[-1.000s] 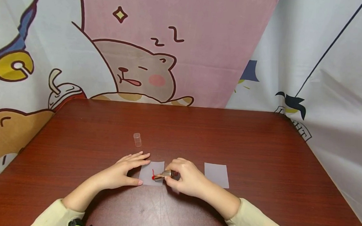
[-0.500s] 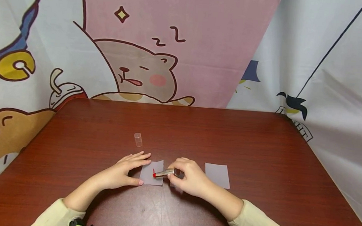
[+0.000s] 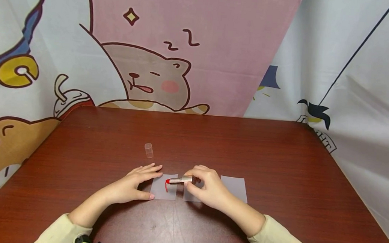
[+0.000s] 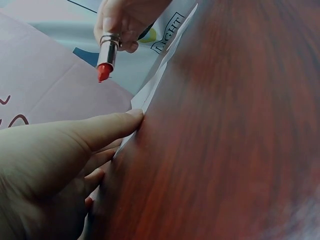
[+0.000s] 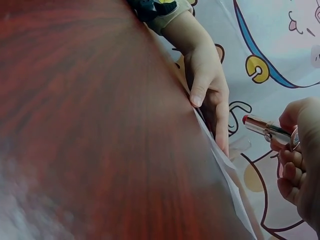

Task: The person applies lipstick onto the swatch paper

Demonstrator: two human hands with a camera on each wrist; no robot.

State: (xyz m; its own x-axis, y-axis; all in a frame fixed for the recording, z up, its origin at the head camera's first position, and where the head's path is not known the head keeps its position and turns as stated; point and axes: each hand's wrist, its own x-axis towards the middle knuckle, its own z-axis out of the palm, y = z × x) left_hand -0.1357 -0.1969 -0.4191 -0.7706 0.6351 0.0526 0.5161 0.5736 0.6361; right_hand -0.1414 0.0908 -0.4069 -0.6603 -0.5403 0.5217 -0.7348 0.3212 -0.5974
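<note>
My right hand (image 3: 210, 186) pinches a lipstick (image 3: 181, 179) with a red bullet and a shiny metallic case. Its tip points left over a small pale paper square (image 3: 159, 193). In the left wrist view the lipstick (image 4: 107, 55) appears raised off the sheet. A red stroke (image 3: 166, 187) runs down the square, just below the tip. With spread, fairly straight fingers, my left hand (image 3: 130, 185) rests on the table, thumb and fingertips touching the square's left edge. A second paper square (image 3: 192, 196) lies partly under my right hand.
A third paper square (image 3: 237, 187) lies further right, its left part behind the right hand. Beyond the left hand is a clear cap (image 3: 149, 150) on the brown wooden table (image 3: 263, 149). A cartoon-printed cloth (image 3: 226, 56) hangs along the back and sides.
My right hand has moved away from my body and slightly right with the lipstick, uncovering more of the second square and the red stroke. The left hand has stayed in place.
</note>
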